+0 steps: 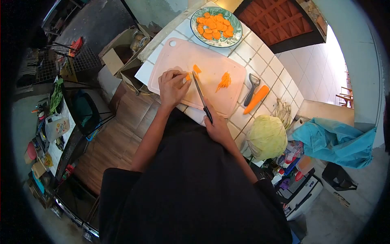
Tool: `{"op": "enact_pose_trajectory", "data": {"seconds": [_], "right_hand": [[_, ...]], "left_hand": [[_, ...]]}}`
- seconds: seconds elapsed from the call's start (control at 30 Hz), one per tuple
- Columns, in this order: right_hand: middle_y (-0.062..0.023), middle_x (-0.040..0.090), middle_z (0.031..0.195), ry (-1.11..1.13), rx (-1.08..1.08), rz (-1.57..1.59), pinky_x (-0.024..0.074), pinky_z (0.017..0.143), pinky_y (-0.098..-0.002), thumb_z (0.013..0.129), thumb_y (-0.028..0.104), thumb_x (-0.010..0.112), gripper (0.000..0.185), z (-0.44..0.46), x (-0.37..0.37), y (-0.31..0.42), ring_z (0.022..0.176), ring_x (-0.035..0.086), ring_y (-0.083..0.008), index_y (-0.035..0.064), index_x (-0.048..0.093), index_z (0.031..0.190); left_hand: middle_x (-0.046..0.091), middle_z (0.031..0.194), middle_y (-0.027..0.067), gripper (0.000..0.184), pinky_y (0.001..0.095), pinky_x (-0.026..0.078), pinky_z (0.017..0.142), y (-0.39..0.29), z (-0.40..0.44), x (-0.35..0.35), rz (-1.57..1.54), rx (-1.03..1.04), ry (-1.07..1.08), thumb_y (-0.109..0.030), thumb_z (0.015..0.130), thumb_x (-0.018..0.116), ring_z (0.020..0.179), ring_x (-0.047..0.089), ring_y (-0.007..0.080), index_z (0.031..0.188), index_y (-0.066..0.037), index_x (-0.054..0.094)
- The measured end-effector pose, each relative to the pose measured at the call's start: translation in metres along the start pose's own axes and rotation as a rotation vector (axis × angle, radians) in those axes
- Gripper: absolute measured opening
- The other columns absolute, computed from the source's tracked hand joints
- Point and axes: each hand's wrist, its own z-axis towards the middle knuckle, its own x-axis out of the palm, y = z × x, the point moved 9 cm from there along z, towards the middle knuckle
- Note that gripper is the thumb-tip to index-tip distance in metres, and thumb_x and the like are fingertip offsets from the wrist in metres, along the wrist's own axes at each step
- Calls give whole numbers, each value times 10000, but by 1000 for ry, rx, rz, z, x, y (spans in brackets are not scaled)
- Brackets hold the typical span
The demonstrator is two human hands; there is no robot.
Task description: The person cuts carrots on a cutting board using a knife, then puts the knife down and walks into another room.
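My right hand (pixel 218 127) is wrapped around the black handle of a kitchen knife (pixel 198 90), its blade pointing away from me over a pink cutting board (pixel 170 57). At the blade's tip lies a piece of carrot (pixel 197 68). My left hand (pixel 174 87) rests on the board to the left of the blade, fingers curled and pinching a small carrot piece (pixel 188 76). A little heap of carrot strips (pixel 224 81) sits on the board's right half. Beyond the board stands a patterned plate (pixel 236 28) holding round carrot slices (pixel 213 25).
Right of the board, a peeler (pixel 252 88) and a peeled whole carrot (pixel 256 99) lie on the white tiled counter (pixel 274 79). A cabbage (pixel 267 137) sits at the counter's near right edge, beside a pale bundle of vegetables (pixel 283 112) and a blue cloth (pixel 337 140).
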Motion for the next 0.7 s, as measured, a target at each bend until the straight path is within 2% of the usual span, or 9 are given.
{"op": "enact_pose_trajectory", "data": {"seconds": [0.1, 0.2, 0.4, 0.47, 0.7], "right_hand": [[-335, 676, 1327, -64, -110, -11, 508, 1070, -521, 1017, 97, 585, 747, 2, -2, 1, 1202, 670, -505, 202, 312, 1705], [-319, 690, 1317, -47, -79, -73, 517, 1061, -515, 1023, 100, 591, 741, 2, -5, -4, 1198, 678, -489, 200, 315, 1703], [-303, 728, 1227, -281, -107, 56, 557, 978, -537, 1036, 178, 609, 730, -2, -16, -21, 1079, 724, -482, 198, 313, 1703], [-300, 741, 1148, -320, -33, 34, 566, 925, -548, 1036, 224, 614, 729, -4, -12, -28, 1008, 733, -484, 199, 317, 1701], [-283, 736, 925, -550, 151, 62, 563, 787, -578, 1025, 318, 621, 726, -13, -9, -38, 840, 722, -499, 229, 343, 1689]], "left_hand": [[692, 1167, 57, 349, 433, 417, 1033, 2, 0, 1, 3, -25, 22, -249, 827, 894, 1175, 612, 261, 1142, -111, 830], [684, 1169, 61, 359, 441, 415, 1037, 1, 0, 2, 39, -22, 38, -279, 831, 883, 1180, 606, 273, 1144, -117, 819], [641, 1120, 75, 363, 461, 419, 995, -12, 9, 11, 187, 29, 120, -329, 819, 868, 1140, 586, 297, 1102, -132, 754], [618, 1077, 77, 342, 465, 423, 956, -15, 14, 14, 182, 80, 157, -326, 820, 852, 1092, 578, 301, 1069, -128, 728], [635, 1100, 79, 344, 470, 436, 983, -16, 27, 26, 138, 225, 348, -279, 820, 825, 1105, 584, 304, 1099, -96, 742]]}}
